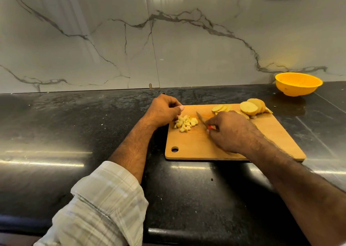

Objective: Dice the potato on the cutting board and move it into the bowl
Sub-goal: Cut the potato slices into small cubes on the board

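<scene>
— What's hidden?
— The right hand (229, 131) covers most of the knife (202, 119) it grips.
— The potato?
— Pale dice (185, 123) under the curled left hand (163, 110), grasp unclear; slices (250, 108) on the board's (196, 144) far edge. Bowl (298, 84) well apart.

Black counter (74, 129), veined marble wall (187, 49) behind
</scene>
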A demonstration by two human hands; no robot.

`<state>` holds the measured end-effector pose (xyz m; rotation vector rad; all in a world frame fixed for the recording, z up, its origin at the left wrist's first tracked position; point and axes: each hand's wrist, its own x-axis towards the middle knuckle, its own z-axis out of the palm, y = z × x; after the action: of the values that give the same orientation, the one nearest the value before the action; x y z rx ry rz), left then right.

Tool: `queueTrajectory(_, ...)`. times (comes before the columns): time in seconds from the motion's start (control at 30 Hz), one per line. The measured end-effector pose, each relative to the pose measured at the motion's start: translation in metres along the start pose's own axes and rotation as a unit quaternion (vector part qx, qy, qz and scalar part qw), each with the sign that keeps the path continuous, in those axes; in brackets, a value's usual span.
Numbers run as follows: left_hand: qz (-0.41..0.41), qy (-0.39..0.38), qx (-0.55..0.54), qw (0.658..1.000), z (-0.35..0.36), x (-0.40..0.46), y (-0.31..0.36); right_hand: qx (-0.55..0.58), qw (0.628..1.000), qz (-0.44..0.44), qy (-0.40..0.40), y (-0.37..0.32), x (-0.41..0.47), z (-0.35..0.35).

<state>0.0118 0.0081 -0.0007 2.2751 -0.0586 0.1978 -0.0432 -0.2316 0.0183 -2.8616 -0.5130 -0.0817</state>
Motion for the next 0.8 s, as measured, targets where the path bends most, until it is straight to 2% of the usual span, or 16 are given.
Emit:
queueTrajectory(0.1, -0.023, -0.010, -0.068, 0.997, -0.003, -0.001, 0.001, 0.016, 1.000, -0.004, 0.006, -0.001, -0.001, -0.001)
queueTrajectory(0.17, -0.023, -0.007, -0.075, 0.997, -0.004, -0.001, 0.000, 0.007, 1.000, 0.004, 0.015, 0.002, 0.001, -0.002)
queueTrajectory(0.27, -0.008, 0.000, -0.036, 0.999, -0.001, -0.001, -0.002, 0.018, 1.000, -0.007, -0.007, 0.003, -0.002, -0.003)
queueTrajectory(0.4, 0.049, 0.042, 0.085, 0.994, 0.001, -0.003, 0.001, 0.131, 0.990, 0.018, 0.046, 0.022, -0.001, -0.025)
queueTrajectory(0.57, 0.107, 0.052, 0.083, 0.989, 0.022, -0.008, 0.026, 0.220, 0.966, 0.071, 0.113, 0.054, -0.001, -0.035)
queueTrajectory(0.67, 0.121, 0.010, 0.083, 0.989, 0.038, -0.007, 0.047, 0.258, 0.948, 0.106, 0.152, 0.062, 0.000, -0.034)
queueTrajectory(0.8, 0.098, -0.075, 0.139, 0.983, 0.055, 0.008, 0.069, 0.262, 0.942, 0.130, 0.163, 0.064, 0.001, -0.031)
